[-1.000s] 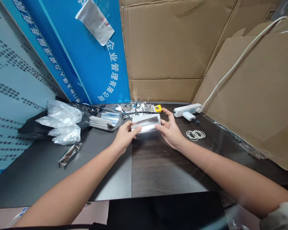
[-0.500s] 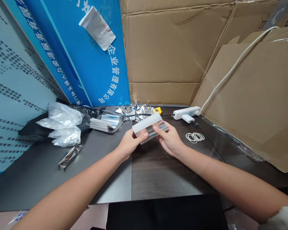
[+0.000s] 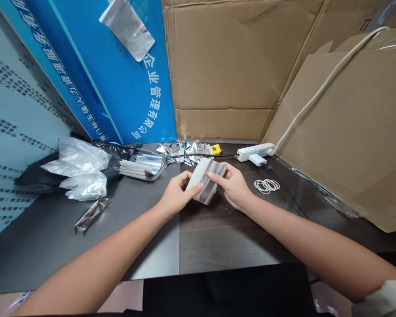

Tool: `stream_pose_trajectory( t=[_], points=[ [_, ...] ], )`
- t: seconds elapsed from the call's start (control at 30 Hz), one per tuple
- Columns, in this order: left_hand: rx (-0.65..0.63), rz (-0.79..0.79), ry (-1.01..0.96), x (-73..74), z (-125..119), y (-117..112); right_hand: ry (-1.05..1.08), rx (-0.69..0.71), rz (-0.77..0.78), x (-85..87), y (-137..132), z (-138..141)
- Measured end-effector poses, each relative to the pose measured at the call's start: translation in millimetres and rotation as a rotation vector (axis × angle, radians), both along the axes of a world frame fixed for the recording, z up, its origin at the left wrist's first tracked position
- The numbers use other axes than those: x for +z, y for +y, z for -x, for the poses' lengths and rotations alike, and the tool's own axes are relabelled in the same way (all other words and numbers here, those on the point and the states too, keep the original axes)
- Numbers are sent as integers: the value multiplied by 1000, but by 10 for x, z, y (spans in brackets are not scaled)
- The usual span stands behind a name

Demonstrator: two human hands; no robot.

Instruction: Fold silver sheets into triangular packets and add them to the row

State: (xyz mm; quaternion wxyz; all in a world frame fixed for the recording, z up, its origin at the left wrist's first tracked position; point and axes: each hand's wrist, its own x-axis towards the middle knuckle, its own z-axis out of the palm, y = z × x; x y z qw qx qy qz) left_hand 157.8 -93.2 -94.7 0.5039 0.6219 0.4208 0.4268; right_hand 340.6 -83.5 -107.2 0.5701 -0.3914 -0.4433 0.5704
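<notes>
Above the dark table, both hands hold a shiny silver foil pouch (image 3: 210, 187) with a white band along one side. My left hand (image 3: 181, 193) grips its left side, thumb on the front face and fingers behind. My right hand (image 3: 232, 185) pinches the upper right part, with its thumb across the foil. The fingertips behind the pouch are hidden. Left of the hands lies a curved stack of similar silver pouches (image 3: 145, 165) with white edges. Crumpled silver foil pieces (image 3: 188, 149) lie behind the hands.
Clear plastic bags (image 3: 82, 165) and a narrow foil packet (image 3: 91, 215) lie at left. A yellow item (image 3: 215, 149) is at the back. A white power strip (image 3: 255, 151) with cables and several rubber bands (image 3: 266, 186) are at right. Cardboard (image 3: 224, 66) walls the back.
The pouch has turned in my hands, so its white band now slopes steeply along the left side. Both hands still hold it. The camera view has shifted slightly.
</notes>
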Motion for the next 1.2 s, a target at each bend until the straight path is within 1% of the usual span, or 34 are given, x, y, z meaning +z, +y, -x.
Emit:
stream_pose_trajectory(
  t=[0.07, 0.17, 0.3, 0.4, 0.5, 0.7, 0.83, 1.0, 1.2],
  points=[
    [6, -22, 13, -5, 4, 3, -36, -1, -14, -14, -3, -6],
    [29, -56, 30, -29, 26, 18, -156, 29, -65, -23, -10, -17],
    [101, -179, 97, -68, 51, 29, -265, 97, -102, -26, -17, -26],
    [135, -248, 163, -70, 52, 19, -287, 99, -115, -42, -16, -32],
    [132, -244, 177, -50, 44, 1, -299, 103, -119, -58, -12, -39],
    [122, -119, 153, -15, 37, -19, -341, 136, -104, -45, -10, -47],
    [115, -87, 180, -11, 49, -18, -369, 162, -108, -38, -21, -51],
    [107, -100, 226, 2, 67, -17, -390, 203, -115, -38, -41, -42],
    [121, -177, 255, 3, 72, 9, -393, 219, -109, -34, -44, -32]
  ],
)
